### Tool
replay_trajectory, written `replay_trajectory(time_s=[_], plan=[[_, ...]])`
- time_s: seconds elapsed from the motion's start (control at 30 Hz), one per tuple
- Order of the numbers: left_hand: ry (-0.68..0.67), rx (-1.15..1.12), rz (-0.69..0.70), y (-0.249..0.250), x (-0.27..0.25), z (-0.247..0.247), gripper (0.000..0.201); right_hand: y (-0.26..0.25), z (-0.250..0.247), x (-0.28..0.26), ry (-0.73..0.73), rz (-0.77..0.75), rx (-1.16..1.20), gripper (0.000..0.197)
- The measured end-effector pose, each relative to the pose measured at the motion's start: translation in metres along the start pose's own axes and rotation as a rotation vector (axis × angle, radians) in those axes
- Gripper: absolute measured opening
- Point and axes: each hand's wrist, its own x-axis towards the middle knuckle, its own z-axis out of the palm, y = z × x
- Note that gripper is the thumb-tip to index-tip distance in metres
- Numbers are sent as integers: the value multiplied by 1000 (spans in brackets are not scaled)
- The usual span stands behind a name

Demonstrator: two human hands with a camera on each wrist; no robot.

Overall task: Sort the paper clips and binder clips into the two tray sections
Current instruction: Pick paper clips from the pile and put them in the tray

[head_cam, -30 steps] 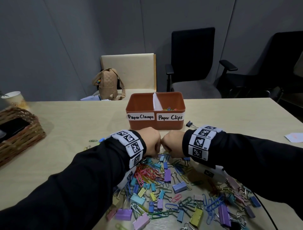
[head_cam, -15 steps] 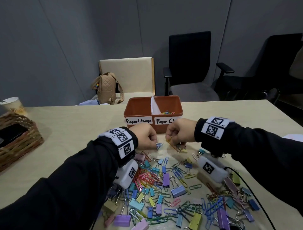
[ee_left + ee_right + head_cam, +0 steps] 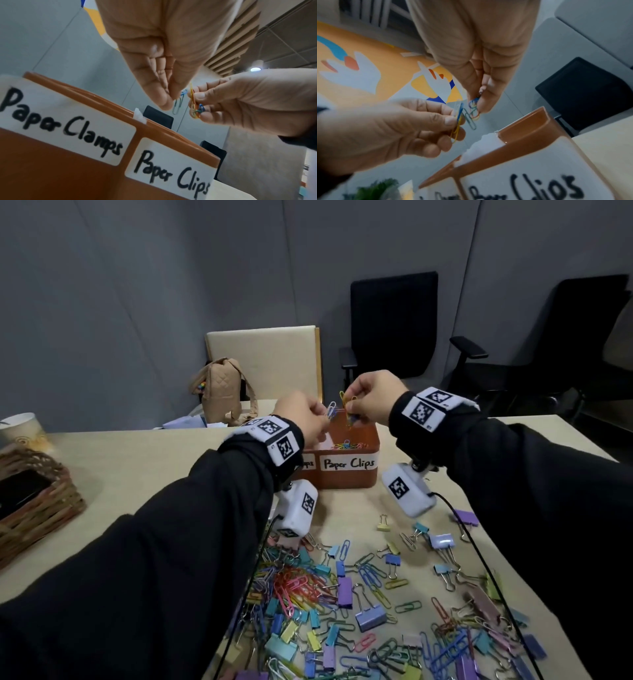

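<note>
An orange tray (image 3: pixel 342 482) stands mid-table, labelled "Paper Clamps" on the left and "Paper Clips" on the right, with a white divider (image 3: pixel 139 117) between. Several coloured paper clips lie in the right section (image 3: pixel 347 445). Both hands are raised side by side over that section. My left hand (image 3: pixel 325 414) pinches a few blue, yellow and grey paper clips (image 3: pixel 459 119). My right hand (image 3: pixel 349 409) pinches a small bunch of orange, blue and green paper clips (image 3: pixel 194 106). A mixed pile of paper clips and binder clips (image 3: pixel 342 594) covers the near table.
A wicker basket (image 3: pixel 30 498) and a paper cup (image 3: pixel 20 429) stand at the left edge. Behind the table are a beige chair with a backpack (image 3: pixel 219 392) and black office chairs (image 3: pixel 394 320). Black camera cables (image 3: pixel 479 559) trail across the pile.
Both hands have lifted off the pile and moved forward and up to above the tray's right section, each carrying paper clips. The camera has tilted with them.
</note>
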Motion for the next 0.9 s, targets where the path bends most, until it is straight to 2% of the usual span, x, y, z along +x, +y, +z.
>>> replay_trajectory(time_s=[0.07,0.13,0.2,0.3,0.47,0.57,0.7,0.8,0.9], plan=[[15,1,-10,-6,4,2,16,3,2,3,48,-42,-134,5],[14,-12,1,-13,3,3,19,8,0,1,75,-71,-229,12],[-20,0,61,-17,-7,3,15,13,-4,-6,44,-71,-245,9],[-189,146,155,-20,-28,4,11,21,-10,-25,-99,-55,-340,12],[-503,414,149,-32,-51,15,10,35,-7,-60,-346,-98,-534,11],[-579,514,129,-41,-61,19,15,38,5,-74,-481,-158,-655,8],[-657,558,98,-43,-76,23,29,45,21,-90,-697,-192,-994,7],[-709,645,174,-42,-83,30,43,48,17,-96,-706,-223,-1114,13],[-709,672,236,-41,-84,35,43,50,10,-98,-716,-200,-1175,9]])
